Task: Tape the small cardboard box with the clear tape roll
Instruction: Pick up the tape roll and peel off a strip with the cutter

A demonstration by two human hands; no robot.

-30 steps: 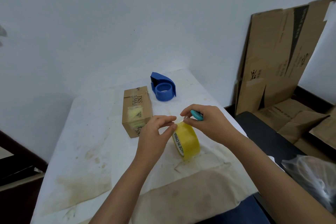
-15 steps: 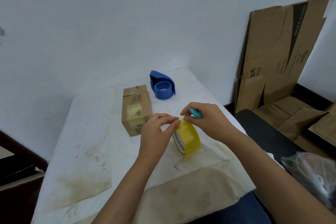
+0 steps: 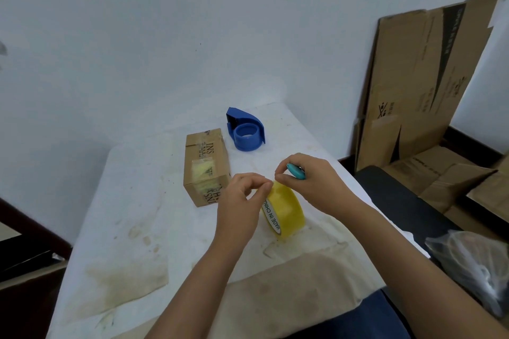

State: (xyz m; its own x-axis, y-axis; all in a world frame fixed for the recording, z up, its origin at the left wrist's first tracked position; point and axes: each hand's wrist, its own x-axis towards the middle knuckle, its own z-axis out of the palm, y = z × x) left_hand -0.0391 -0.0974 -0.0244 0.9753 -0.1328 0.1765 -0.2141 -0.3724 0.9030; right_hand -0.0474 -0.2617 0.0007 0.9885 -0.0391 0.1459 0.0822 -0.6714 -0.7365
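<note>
On the stained white surface [image 3: 132, 201], seen from the head camera, a yellowish tape roll [image 3: 286, 210] stands on edge near the front. Both hands meet at its top: the left hand [image 3: 242, 201] presses fingertips to the roll's upper rim, while the right hand [image 3: 311, 181] pinches at the same spot, thumb and forefinger together, with a small teal object [image 3: 295, 171] tucked under its fingers. Just left of the hands lies the small cardboard box [image 3: 206, 165], already bearing tape patches. Behind it sits a blue tape dispenser [image 3: 246, 131].
</note>
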